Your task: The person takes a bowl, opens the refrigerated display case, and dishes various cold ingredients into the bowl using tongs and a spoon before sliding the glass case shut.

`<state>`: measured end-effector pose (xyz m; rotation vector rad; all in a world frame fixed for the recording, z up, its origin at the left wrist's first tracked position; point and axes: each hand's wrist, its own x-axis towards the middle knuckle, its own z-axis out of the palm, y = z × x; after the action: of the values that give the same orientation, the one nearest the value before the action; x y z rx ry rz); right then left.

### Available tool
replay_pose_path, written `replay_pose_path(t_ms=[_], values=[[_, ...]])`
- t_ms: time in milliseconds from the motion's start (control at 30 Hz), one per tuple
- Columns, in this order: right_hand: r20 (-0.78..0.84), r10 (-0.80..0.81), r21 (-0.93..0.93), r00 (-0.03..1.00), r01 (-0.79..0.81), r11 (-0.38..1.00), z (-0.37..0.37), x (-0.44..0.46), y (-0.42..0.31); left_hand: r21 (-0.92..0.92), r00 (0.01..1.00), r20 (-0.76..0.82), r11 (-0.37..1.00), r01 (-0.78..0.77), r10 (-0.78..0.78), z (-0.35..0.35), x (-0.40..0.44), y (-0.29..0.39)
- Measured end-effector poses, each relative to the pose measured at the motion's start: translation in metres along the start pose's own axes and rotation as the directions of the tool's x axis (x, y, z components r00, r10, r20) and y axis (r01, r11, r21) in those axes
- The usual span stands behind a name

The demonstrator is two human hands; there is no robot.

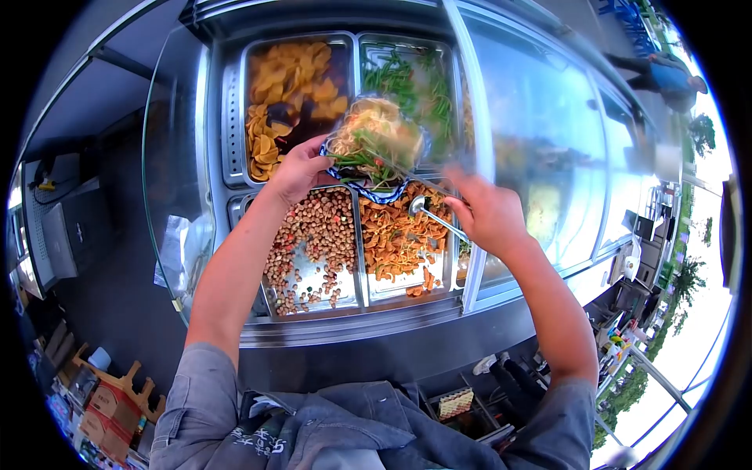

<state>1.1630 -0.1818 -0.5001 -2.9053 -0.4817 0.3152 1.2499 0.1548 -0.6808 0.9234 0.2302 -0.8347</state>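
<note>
My left hand (301,171) grips the side of a bowl (378,196) with a blue-and-white patterned rim. Pale shredded food (376,129) and green vegetable strips fill it. Fingers closed, my right hand (489,211) holds a thin metal utensil (413,174) that reaches into the bowl; its tip is blurred, so its kind is unclear. Just below that hand, a metal spoon (417,205) rests in a tray of orange-brown sliced food (399,243). The bowl is held above the meeting point of several food trays.
Around the bowl are trays of yellow slices (290,74), green beans (392,78) and brown peanuts (313,227). A glass panel (176,157) stands at left, with sliding glass (540,117) and its metal frame at right. Cardboard boxes (113,411) sit lower left. Another person (666,78) is far right.
</note>
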Motion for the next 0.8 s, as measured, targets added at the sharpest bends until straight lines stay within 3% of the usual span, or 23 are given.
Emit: replay_pose_path(t_ms=[367,433,567,633,733,800], values=[[-0.096,0.088,0.211,0.992,-0.066,0.975,-0.026,-0.012,-0.012,0.038,1.000,0.011,0.999,-0.028,0.028,-0.010,-0.019,0.000],[-0.229,0.141,0.228,0.963,-0.088,0.970,-0.022,-0.006,-0.009,0.046,1.000,0.001,0.999,-0.023,0.023,-0.008,-0.024,0.002],[-0.309,0.128,0.131,0.942,-0.091,0.987,-0.011,0.021,-0.009,0.084,1.000,0.002,0.996,-0.011,0.011,0.001,-0.038,0.010],[-0.231,0.069,-0.039,0.971,-0.080,0.996,-0.004,0.030,-0.007,0.097,0.999,0.035,0.995,-0.002,-0.001,0.001,-0.044,0.013],[-0.168,0.014,-0.144,0.986,-0.039,0.989,0.002,0.031,-0.007,0.084,1.000,0.026,0.996,0.014,-0.017,0.004,-0.055,0.014],[-0.181,-0.012,-0.115,0.983,-0.010,0.993,0.007,0.024,-0.006,0.069,1.000,0.025,0.998,0.014,-0.015,-0.001,-0.058,0.010]])
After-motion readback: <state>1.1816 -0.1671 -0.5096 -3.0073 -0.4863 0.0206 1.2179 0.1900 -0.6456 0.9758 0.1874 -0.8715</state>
